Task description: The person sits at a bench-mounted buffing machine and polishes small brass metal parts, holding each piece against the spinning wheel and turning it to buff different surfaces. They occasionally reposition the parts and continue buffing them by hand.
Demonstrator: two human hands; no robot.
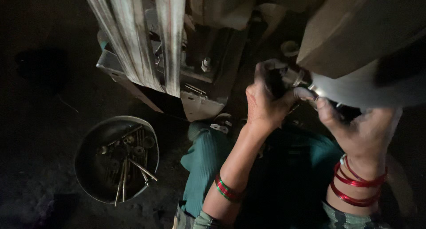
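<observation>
Looking down from the head camera, the view is dim and takes in a person crouched on a dark floor [40,136] beside a piece of machinery.

The left hand [264,102] is raised to a small dark fitting [277,80] that sits at the edge of a rounded grey metal housing [368,89], under a slanted pale panel [355,29]. Its fingers are curled closed around that fitting, thumb side toward the camera, a hold that looks meant to steady the part. The right hand [355,131] comes in from below, thumb and forefinger pinched near the same spot; what they grip, if anything, is too dark to tell. Green-and-red bangles [228,191] ring the left wrist and red bangles [357,184] the right. A teal garment [206,162] covers the knees beneath.

To the left, a round metal pan [86,167] rests on the floor within arm's reach, holding long bolts [142,168], nuts and washers, apparently kept together so loose hardware is not lost. Above it stands a metal frame [199,100] with a bolt head [206,64] showing, and worn pale belts [171,38] hang across its front.
</observation>
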